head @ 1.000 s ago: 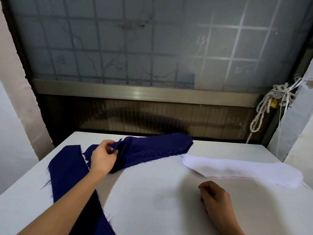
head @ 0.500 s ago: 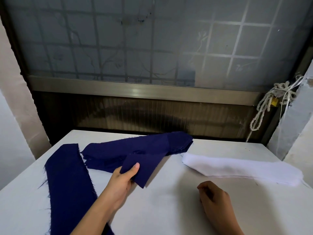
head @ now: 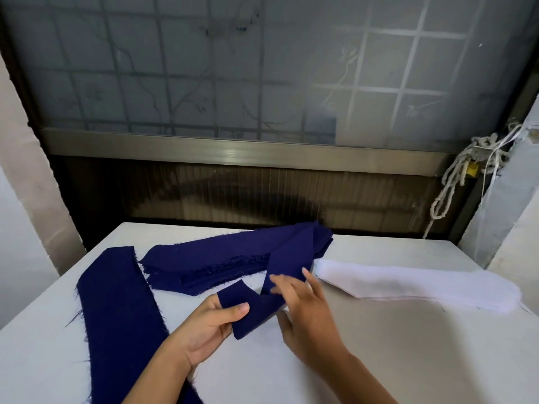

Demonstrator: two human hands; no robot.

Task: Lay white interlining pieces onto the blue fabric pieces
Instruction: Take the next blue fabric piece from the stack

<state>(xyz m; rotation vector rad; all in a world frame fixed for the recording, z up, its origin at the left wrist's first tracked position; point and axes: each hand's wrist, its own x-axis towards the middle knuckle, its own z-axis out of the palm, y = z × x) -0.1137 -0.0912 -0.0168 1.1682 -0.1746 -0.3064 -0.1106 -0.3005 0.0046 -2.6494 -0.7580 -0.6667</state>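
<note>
Work surface: white table (head: 379, 360), seen from the head camera, set against a frosted window (head: 262, 68) with a grid pattern.

Item 1. Blue strip (head: 287, 258): dark blue fabric, narrow. Its far end lies on the blue pile; it runs down toward the person and folds at the near end, which is lifted off the table.

Item 2. Left hand (head: 210, 325): palm turned up, thumb pressed on top of the strip's near end, fingers curled beneath it, clamping the fabric between them.

Item 3. Right hand (head: 306, 313): palm down over the middle of the strip, fingers (head: 313, 284) straight and spread apart, blurred. Whether the fingertips touch the fabric cannot be told.

Item 4. Blue pile (head: 210, 263): several dark blue pieces stacked with frayed edges, lying across the far middle of the table.

Item 5. Long blue piece (head: 116, 301): one flat piece, frayed along its edges, laid lengthwise on the left of the table, just beside the pile, running to the near edge of the view. No white piece lies on it.

Item 6. White interlining pile (head: 408, 284): flat stack of long white pieces on the right of the table, its left end just beside the right end of the blue pile, apart from both hands.

Item 7. Rope (head: 455, 182): pale cord hanging in loops at the window's right corner.
</note>
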